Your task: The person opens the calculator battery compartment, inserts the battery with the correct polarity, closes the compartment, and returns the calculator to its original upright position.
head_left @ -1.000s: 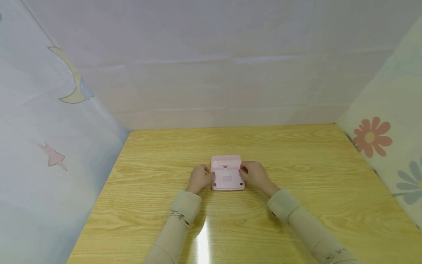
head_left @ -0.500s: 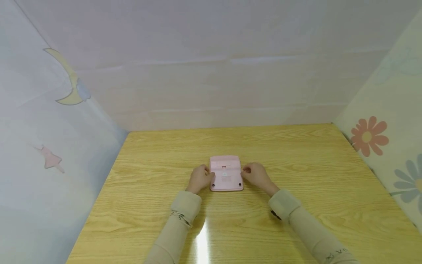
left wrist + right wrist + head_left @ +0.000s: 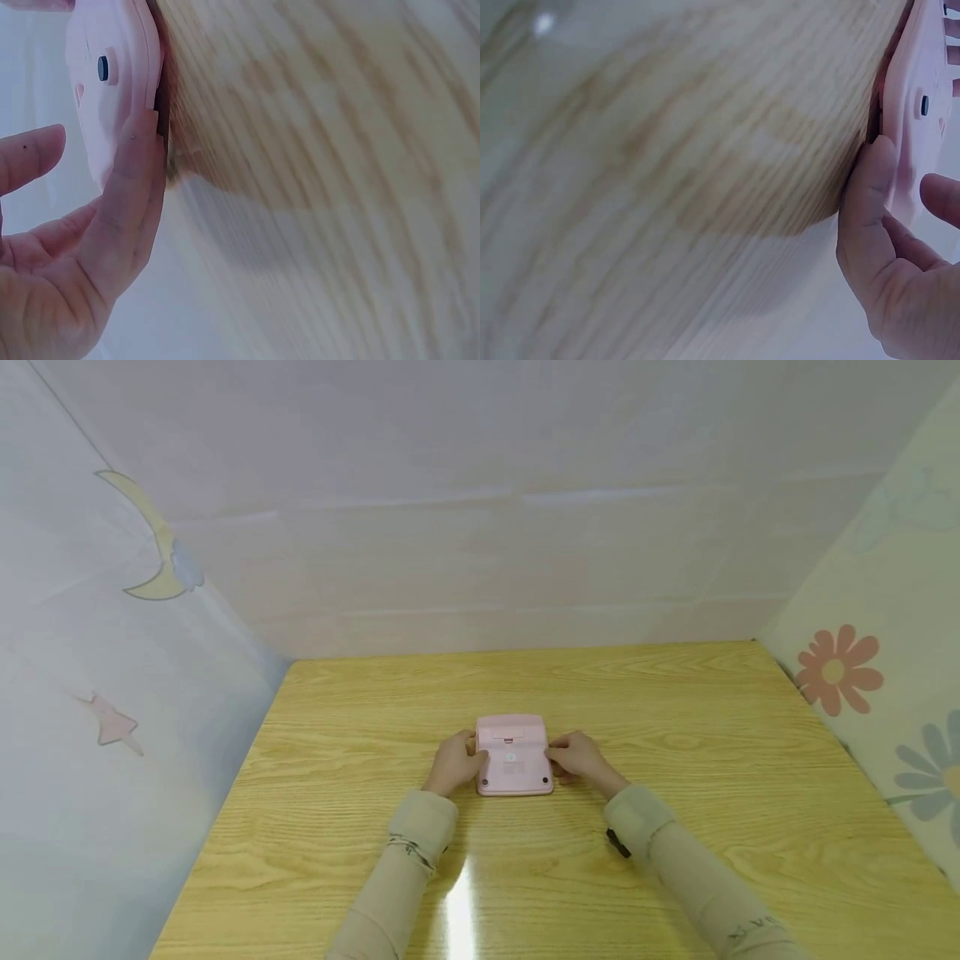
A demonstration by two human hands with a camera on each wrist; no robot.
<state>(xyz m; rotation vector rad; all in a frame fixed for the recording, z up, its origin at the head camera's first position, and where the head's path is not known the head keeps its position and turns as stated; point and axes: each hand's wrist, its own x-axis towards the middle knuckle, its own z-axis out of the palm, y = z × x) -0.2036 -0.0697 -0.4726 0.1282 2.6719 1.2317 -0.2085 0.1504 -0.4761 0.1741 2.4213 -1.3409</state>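
Note:
A pink calculator lies back side up on the wooden table, showing its battery cover, a small round sticker and two dark feet. At its left edge is my left hand. In the left wrist view, nearly straight fingers touch the calculator's side, while the thumb stands apart above its back. My right hand is at the opposite edge. In the right wrist view, its index finger lies along the side close to the tabletop, with the thumb held off the back.
The wood-grain table meets a pale backdrop behind. Printed cloth hangs on both sides, with a moon at left and flowers at right. A bright reflection lies on the table between the sleeves.
My right hand has shifted slightly, its fingers now lower along the calculator's right edge. The left hand and the calculator hold almost the same place; the head view has tilted a little.

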